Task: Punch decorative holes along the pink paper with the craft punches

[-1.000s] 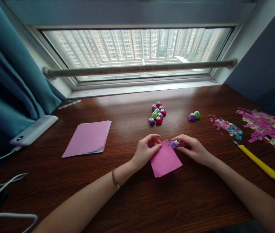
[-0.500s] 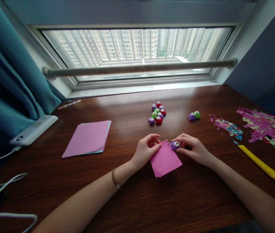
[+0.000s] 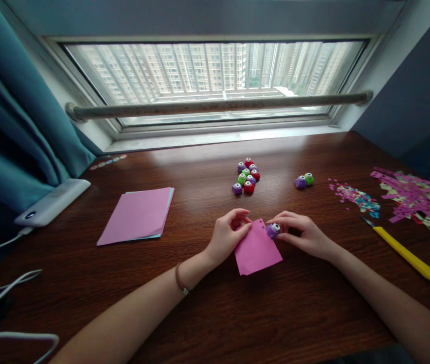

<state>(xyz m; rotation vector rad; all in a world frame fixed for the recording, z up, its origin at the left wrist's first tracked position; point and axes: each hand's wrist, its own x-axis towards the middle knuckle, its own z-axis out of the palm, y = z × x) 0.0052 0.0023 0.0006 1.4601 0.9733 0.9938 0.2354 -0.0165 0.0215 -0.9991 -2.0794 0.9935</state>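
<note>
With our left hand [image 3: 228,232] we pinch the pink sheet [image 3: 257,250] by its upper left edge, thumb on top. Our right hand [image 3: 299,230] grips a purple punch [image 3: 273,231] at the sheet's right edge, near small holes [image 3: 263,227] by its top corner. On the table [image 3: 200,303], beyond the sheet, sits a punch cluster [image 3: 250,179]; left of it, a paper stack [image 3: 137,215]; well right, a yellow-handled knife [image 3: 408,254].

Bright pink paper [image 3: 258,251], purple-and-white punch [image 3: 273,231], yellow knife handle [image 3: 408,255], brown wood-grained table [image 3: 207,308], teal curtain [image 3: 6,116]
</note>
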